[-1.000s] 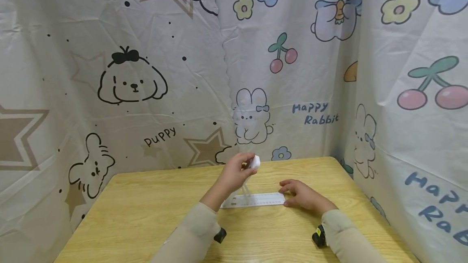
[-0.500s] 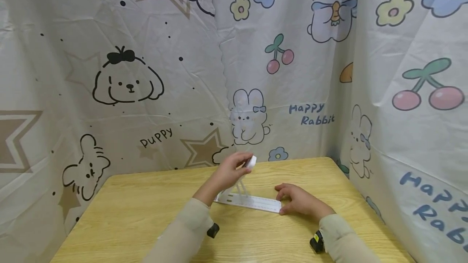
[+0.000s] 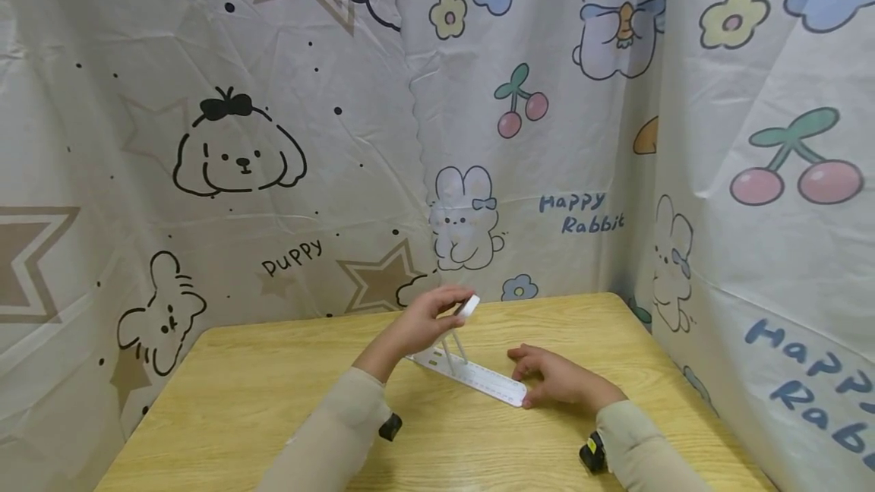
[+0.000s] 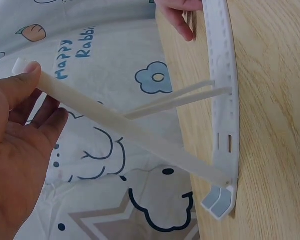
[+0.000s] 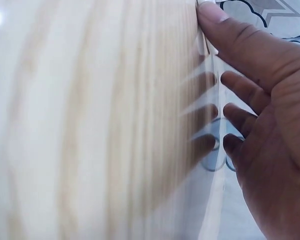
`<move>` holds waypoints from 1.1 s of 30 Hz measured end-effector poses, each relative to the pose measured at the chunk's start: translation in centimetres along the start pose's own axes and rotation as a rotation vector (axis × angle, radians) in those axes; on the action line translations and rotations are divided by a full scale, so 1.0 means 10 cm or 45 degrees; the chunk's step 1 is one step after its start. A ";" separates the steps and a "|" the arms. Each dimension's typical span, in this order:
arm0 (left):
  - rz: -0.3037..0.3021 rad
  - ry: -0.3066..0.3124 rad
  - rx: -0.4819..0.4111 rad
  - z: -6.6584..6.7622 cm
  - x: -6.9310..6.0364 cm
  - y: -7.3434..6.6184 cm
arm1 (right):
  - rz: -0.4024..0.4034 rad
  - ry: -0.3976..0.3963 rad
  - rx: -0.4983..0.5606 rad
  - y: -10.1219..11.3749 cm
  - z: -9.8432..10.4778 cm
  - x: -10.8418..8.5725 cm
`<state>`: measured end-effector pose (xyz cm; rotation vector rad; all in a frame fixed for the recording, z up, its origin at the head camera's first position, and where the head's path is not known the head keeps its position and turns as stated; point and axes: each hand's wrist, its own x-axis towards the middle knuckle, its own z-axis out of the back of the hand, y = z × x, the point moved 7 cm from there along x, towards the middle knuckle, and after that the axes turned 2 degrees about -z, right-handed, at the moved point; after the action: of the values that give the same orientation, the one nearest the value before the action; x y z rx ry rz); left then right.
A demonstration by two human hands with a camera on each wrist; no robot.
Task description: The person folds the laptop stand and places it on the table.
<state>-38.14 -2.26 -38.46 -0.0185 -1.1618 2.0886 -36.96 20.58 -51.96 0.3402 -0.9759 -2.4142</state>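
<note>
A white folding stand, unfolded, stands on the table between the hands. Its long base point(image 3: 488, 384), lined with small notches, lies at a slant. The raised arm point(image 4: 125, 127) joins the base near grey pads point(image 4: 220, 200), while two thin prop rods point(image 4: 190, 102) reach down to the notched part. With thumb and fingers, the left hand point(image 3: 418, 323) holds the arm's upper end. At the base's right end, the right hand point(image 3: 562, 378) touches the tip with its thumb; its other fingers are loosely bent, apart from the stand. In the right wrist view, the stand is mostly hidden.
The wood-grain table point(image 3: 273, 401) has a shiny surface that reflects the right hand. A printed curtain point(image 3: 369, 173) encloses it at the back and right. A small black device point(image 3: 593, 452) sits at the right wrist, another device point(image 3: 390, 427) at the left.
The stand has turned on the table: its right end has swung toward the front and its left end backward. The left hand has shifted slightly left, keeping its hold; the right hand stays at the base's end.
</note>
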 end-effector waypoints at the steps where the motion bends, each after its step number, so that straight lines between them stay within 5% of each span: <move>1: -0.004 0.002 -0.006 0.00 0.00 0.00 | 0.001 0.011 0.014 -0.01 -0.01 0.00; 13: 0.022 0.042 -0.043 0.01 -0.02 0.01 | 0.092 0.073 0.010 0.05 -0.08 -0.01; 24: 0.052 0.030 -0.140 -0.01 -0.09 0.06 | 0.077 0.125 0.049 0.09 -0.17 -0.03; 33: 0.077 0.038 -0.091 -0.04 -0.15 0.06 | 0.074 0.200 0.094 0.07 -0.22 -0.04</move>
<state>-37.28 -3.06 -39.55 -0.1199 -1.2312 2.0912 -35.49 19.09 -53.07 0.5122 -0.9917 -2.2655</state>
